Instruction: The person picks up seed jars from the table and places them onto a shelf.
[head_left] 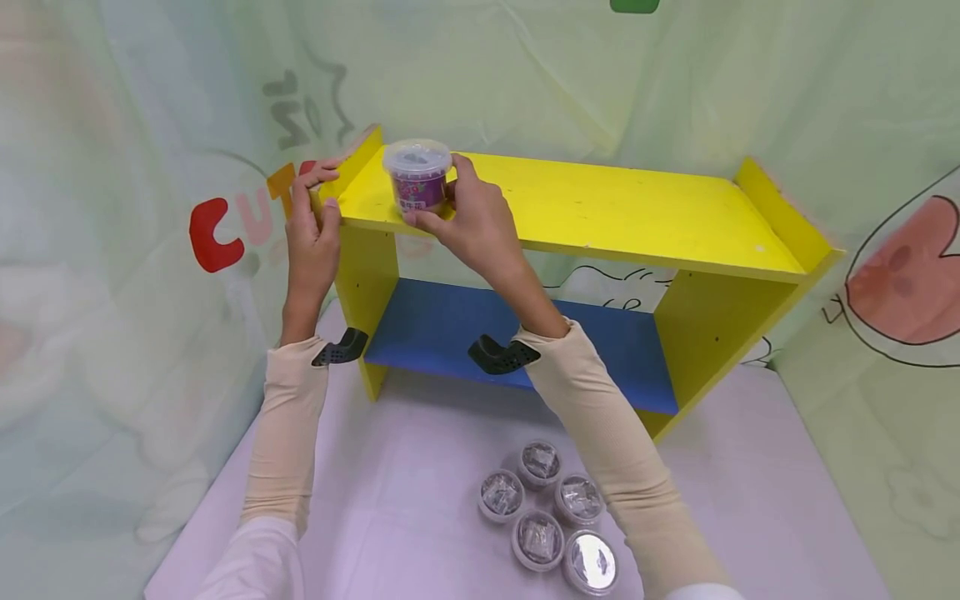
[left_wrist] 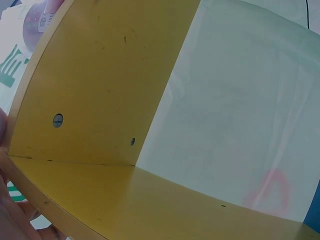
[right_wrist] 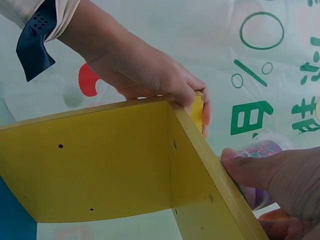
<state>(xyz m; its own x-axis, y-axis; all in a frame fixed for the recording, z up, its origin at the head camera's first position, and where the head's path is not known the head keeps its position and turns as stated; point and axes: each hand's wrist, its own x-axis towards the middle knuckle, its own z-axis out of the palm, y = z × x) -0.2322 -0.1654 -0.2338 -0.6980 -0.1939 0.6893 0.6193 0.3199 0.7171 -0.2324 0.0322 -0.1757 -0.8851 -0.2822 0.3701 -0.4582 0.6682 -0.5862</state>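
A small round tub (head_left: 417, 179) with a clear lid and purple label stands upright at the left end of the yellow top board (head_left: 600, 200) of a shelf unit. My right hand (head_left: 483, 217) holds it from the right, thumb at the front and fingers round the far side. In the right wrist view the tub (right_wrist: 265, 147) sits right at the board, partly covered by my thumb. My left hand (head_left: 311, 237) grips the unit's upper left corner, fingers over the raised side panel (head_left: 362, 162) and thumb at its front edge.
Several similar tubs (head_left: 538, 540) with clear lids stand grouped on the pale floor cloth (head_left: 405, 500) below the shelf, near my right forearm. The unit has a lower blue board (head_left: 450, 325) and a raised right side (head_left: 787, 212). Printed curtains (head_left: 465, 75) hang behind and beside it.
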